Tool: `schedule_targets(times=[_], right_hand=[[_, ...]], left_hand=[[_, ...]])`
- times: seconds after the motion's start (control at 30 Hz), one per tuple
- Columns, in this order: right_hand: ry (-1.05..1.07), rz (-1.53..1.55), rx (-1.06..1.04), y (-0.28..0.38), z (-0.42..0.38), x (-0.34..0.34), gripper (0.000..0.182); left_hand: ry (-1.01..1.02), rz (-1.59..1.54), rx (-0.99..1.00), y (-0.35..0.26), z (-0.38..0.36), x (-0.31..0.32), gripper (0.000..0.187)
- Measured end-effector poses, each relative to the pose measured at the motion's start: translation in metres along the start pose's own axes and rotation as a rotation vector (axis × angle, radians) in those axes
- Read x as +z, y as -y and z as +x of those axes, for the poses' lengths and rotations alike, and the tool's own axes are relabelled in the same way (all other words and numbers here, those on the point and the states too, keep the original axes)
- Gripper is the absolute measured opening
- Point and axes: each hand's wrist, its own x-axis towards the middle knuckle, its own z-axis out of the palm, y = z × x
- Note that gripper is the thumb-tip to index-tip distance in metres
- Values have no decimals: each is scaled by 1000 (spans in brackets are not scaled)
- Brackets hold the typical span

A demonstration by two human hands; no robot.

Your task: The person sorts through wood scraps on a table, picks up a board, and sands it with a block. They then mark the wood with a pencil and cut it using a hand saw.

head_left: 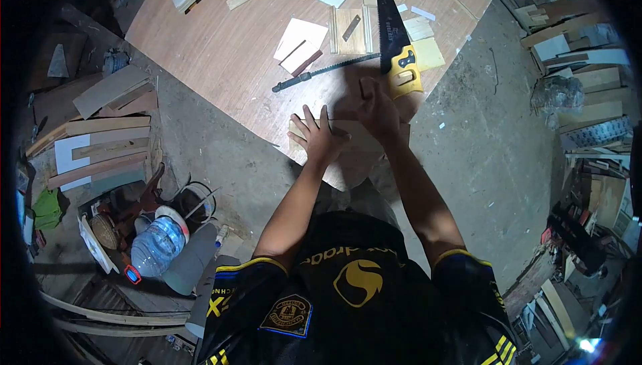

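Wooden board [356, 139] lies under your left hand [321, 143], fingers splayed. Your right hand [378, 112] curls; I can't tell if it's gripping.

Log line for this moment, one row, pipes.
left hand: spread on wooden board | right hand: curled, contents unclear | yellow-handled handsaw: lying on table, beyond right hand
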Motion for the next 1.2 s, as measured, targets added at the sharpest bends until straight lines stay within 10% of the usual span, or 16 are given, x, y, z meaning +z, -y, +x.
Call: schedule_targets(times=[0.6, 1.2], right_hand=[[150, 266, 454, 3, -97, -7, 23], [-44, -24, 98, -3, -114, 15, 16]], left_hand=[[45, -10, -1, 7, 16, 7, 111], [86, 9, 24, 5, 13, 1, 118]])
